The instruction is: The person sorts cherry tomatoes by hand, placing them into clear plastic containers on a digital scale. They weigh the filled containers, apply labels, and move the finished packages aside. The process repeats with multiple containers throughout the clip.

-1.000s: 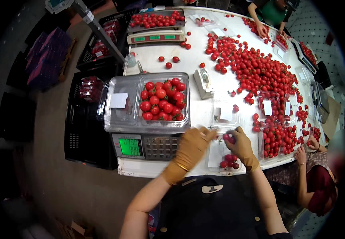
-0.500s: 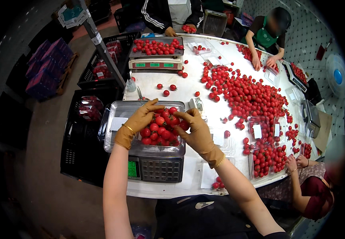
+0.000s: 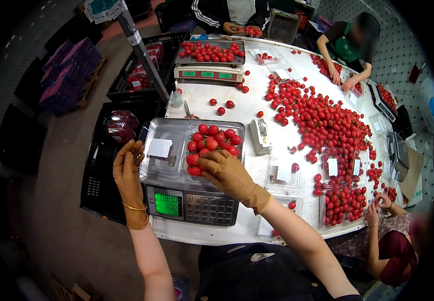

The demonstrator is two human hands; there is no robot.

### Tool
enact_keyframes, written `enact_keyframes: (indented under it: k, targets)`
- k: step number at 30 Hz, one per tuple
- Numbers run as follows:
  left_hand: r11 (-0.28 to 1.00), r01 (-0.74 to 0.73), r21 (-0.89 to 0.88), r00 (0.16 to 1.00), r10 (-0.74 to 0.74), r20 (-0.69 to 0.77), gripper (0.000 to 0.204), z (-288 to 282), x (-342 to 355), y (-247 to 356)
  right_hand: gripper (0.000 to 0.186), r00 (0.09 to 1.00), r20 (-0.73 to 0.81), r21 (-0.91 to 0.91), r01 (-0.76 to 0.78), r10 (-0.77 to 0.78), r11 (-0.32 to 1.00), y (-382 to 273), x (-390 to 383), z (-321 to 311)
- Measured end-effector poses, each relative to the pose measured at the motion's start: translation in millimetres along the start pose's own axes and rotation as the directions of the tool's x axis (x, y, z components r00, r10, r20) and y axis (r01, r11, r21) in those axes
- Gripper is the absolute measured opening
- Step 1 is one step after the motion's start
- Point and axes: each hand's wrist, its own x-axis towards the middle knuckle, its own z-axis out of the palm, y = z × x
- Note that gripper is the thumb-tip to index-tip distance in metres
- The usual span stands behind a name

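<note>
Red cherry tomatoes (image 3: 213, 134) fill one half of a clear plastic clamshell box, whose lid half with a white label (image 3: 160, 148) lies unfolded to the left. Box and fruit rest on the metal pan (image 3: 149, 173) of a digital scale (image 3: 209, 208) with a lit green display. Gloved in tan, my right hand (image 3: 234, 178) reaches over the pile's near side. Its fingers are bent together against the tomatoes; what lies under them is hidden. Beside the scale's left edge, my left hand (image 3: 130, 180) is raised, fingers upward and slightly bent, with nothing in it.
Loose tomatoes (image 3: 322, 120) heap across the white table's right side, near filled clear boxes (image 3: 344, 203). A small white device (image 3: 260, 136) stands right of the pan. Behind is another scale (image 3: 208, 74). Black crates (image 3: 89, 175) and a metal post (image 3: 141, 50) flank the left. Three co-workers handle tomatoes around the table.
My left hand has left the tomatoes and moved left, off the pan. My right hand has shifted onto the pile's near side. The whole view has moved slightly.
</note>
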Motion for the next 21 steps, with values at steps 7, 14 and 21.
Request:
enact_keyframes:
  k: [7, 14, 21]
  targets:
    - [0.997, -0.008, 0.080, 0.980, 0.023, -0.196, 0.030, -43, -46, 6, 0.023, 0.921, -0.013, -0.014, -0.389, 0.389, 0.921, 6, -98, -63]
    - [0.996, 0.055, 0.072, 0.949, -0.030, -0.313, 0.029, -55, -73, -11, 0.017, 0.579, 0.382, -0.647, -0.389, 0.720, 0.656, 25, -278, -86]
    - [0.998, 0.067, 0.006, 0.975, -0.064, -0.211, 0.029, -22, -61, -19, 0.012, 0.579, 0.343, -0.737, -0.323, 0.740, 0.594, 49, -291, -74]
